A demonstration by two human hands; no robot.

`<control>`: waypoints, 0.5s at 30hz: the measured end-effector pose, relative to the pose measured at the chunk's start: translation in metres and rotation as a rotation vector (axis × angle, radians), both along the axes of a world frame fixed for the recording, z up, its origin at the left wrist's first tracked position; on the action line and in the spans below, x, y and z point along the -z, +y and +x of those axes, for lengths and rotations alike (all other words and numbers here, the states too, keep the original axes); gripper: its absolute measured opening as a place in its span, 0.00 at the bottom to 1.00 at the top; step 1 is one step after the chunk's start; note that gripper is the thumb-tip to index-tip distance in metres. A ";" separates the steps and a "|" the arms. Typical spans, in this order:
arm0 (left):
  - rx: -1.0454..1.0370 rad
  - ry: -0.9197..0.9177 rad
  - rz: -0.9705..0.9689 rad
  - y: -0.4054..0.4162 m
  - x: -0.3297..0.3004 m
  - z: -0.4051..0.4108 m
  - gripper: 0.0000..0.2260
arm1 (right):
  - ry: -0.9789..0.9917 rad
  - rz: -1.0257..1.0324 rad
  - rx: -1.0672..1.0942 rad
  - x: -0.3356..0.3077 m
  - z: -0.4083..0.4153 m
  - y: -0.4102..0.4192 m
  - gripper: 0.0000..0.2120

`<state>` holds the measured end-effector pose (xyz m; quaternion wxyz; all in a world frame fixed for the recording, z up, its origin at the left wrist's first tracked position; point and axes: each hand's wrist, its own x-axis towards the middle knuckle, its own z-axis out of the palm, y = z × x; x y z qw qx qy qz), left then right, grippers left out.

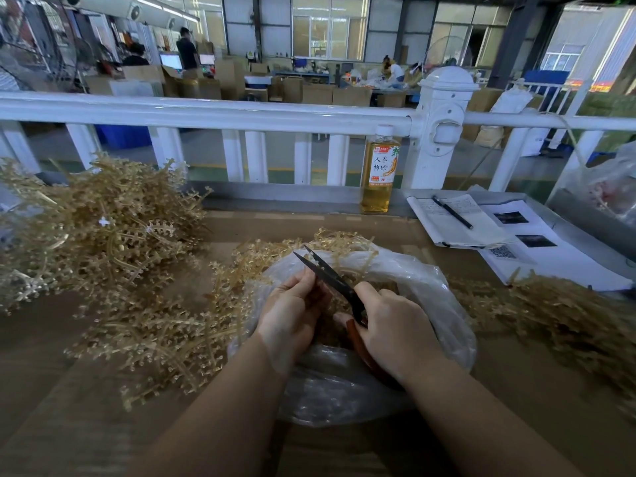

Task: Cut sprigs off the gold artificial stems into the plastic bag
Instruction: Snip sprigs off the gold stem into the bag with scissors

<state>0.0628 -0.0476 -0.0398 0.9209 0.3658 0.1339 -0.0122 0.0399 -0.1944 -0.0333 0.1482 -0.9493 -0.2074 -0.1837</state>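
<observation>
A clear plastic bag [430, 297] lies open on the table in front of me, with cut gold sprigs inside. My right hand [392, 325] grips black scissors [327, 273] with orange-brown handles; the blades stand apart, pointing up and left over the bag. My left hand [292, 311] is curled just left of the blades above the bag, its fingertips at the lower blade; what it pinches is too small to make out. A tall heap of gold artificial stems [103, 228] sits at the left, and more spread toward the bag [165, 339].
Another gold pile [568, 315] lies at the right. A bottle of amber drink [378, 170] stands by the white railing [241, 113]. An open notebook with a pen [452, 212] and printed sheets [540, 249] lie at the back right. People work far behind.
</observation>
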 end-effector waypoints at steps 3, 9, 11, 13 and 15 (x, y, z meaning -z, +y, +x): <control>-0.027 0.004 0.018 -0.001 -0.003 -0.002 0.07 | 0.022 0.009 -0.004 0.001 0.000 -0.001 0.18; -0.077 0.032 -0.058 0.000 -0.013 -0.006 0.07 | 0.053 0.035 -0.039 0.005 0.001 -0.001 0.18; -0.072 0.040 -0.085 -0.001 -0.015 -0.008 0.06 | 0.052 0.032 -0.053 0.005 0.001 -0.001 0.18; -0.065 0.035 -0.097 -0.002 -0.016 -0.008 0.07 | 0.055 0.033 -0.063 0.005 0.001 -0.003 0.18; -0.072 0.052 -0.105 -0.002 -0.016 -0.008 0.08 | 0.062 0.038 -0.067 0.006 0.001 -0.004 0.18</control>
